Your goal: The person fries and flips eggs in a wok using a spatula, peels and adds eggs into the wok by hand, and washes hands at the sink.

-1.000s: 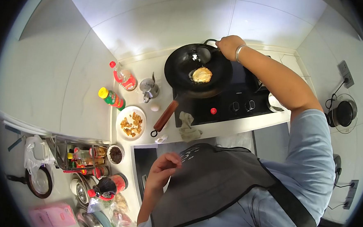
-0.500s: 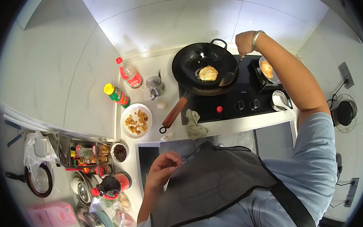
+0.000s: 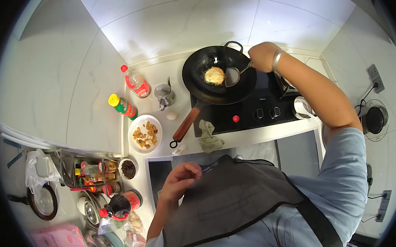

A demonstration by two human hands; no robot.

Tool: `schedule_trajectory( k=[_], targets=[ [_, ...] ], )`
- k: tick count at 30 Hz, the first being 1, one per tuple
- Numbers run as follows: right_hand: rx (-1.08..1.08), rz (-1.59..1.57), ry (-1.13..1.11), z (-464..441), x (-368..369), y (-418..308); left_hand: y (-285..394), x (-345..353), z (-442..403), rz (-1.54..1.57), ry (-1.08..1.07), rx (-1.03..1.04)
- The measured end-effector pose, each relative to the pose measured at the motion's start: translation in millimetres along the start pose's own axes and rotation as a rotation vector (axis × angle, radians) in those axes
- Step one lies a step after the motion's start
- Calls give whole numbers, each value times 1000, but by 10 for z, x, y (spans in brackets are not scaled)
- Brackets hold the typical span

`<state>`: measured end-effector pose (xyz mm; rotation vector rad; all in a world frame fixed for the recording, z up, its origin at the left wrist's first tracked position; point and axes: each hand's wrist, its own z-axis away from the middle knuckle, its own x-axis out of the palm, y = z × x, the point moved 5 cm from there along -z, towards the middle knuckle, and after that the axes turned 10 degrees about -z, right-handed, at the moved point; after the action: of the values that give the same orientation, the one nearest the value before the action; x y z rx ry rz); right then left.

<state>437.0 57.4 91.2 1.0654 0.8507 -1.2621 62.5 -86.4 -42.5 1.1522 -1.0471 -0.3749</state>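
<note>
A fried egg point(image 3: 215, 75) lies in the black wok point(image 3: 193, 81) on the stove. My right hand point(image 3: 263, 56) is closed around the handle of a metal wok spatula point(image 3: 232, 77), at the wok's right rim. The spatula's blade rests inside the wok, close beside the egg's right edge; whether they touch I cannot tell. In front of the apron, my left hand point(image 3: 180, 180) hangs empty, its fingers loosely curled and the thumb apart. The wok's wooden handle point(image 3: 186, 125) points toward me, above that hand.
Left of the wok stand a metal oil pot point(image 3: 165, 95), a whole egg point(image 3: 171, 116), a white bowl of browned pieces point(image 3: 134, 146) and two bottles. A green cloth point(image 3: 210, 137) lies at the counter edge. A white ladle point(image 3: 305, 110) sits right of the stove knobs.
My right hand has come down and slightly left, and the spatula blade has moved from the wok's right side up to the egg. My left hand stays about where it was.
</note>
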Motion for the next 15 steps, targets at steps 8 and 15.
schedule_trajectory(
  k=[8,15],
  targets=[
    [-111,-46,251,927,261,-235,10,-10,-129,-5,-46,-7],
    [-41,-179,219,1244,686,-604,60,11,-261,-24,-74,-33]
  ],
)
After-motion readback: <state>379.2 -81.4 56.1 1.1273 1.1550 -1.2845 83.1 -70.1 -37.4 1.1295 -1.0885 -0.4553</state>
